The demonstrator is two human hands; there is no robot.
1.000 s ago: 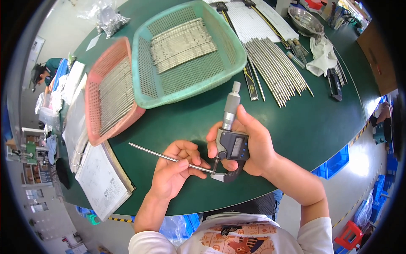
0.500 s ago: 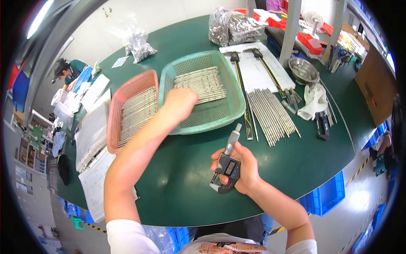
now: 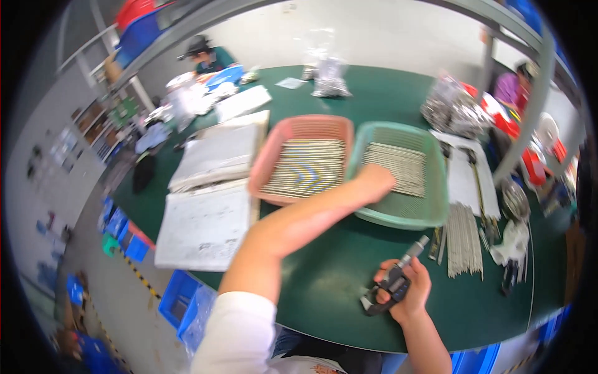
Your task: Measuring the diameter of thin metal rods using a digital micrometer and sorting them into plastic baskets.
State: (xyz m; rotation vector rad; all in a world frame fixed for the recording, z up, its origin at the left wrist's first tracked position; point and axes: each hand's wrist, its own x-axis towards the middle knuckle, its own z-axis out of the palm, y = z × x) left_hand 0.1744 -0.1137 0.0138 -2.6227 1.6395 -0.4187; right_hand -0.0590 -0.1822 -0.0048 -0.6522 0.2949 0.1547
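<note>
My right hand [image 3: 414,292] is wrapped round a digital micrometer [image 3: 393,285], a dark tool with a silver barrel, held above the front of the green table. Its curved frame points to the lower left. My left hand [image 3: 376,182] reaches into the green plastic basket [image 3: 398,219], curled at the left end of a row of thin metal rods [image 3: 405,168]. The fingertips are hidden beneath the hand, so whatever they grasp does not show. Left of it, a pink basket [image 3: 260,177] holds more metal rods [image 3: 311,163] lying side by side.
Loose metal rods [image 3: 464,243] lie right of the green basket, near calipers [image 3: 471,165] on paper sheets. An open binder [image 3: 205,215] lies at the left. Bagged metal parts [image 3: 455,107] and a metal bowl [image 3: 516,199] stand farther right. A person [image 3: 212,59] sits across the table.
The view has swung to the left, so table things appear farther right. My left hand stays in the green basket, and my right hand still holds the micrometer, now tilted more to the right.
</note>
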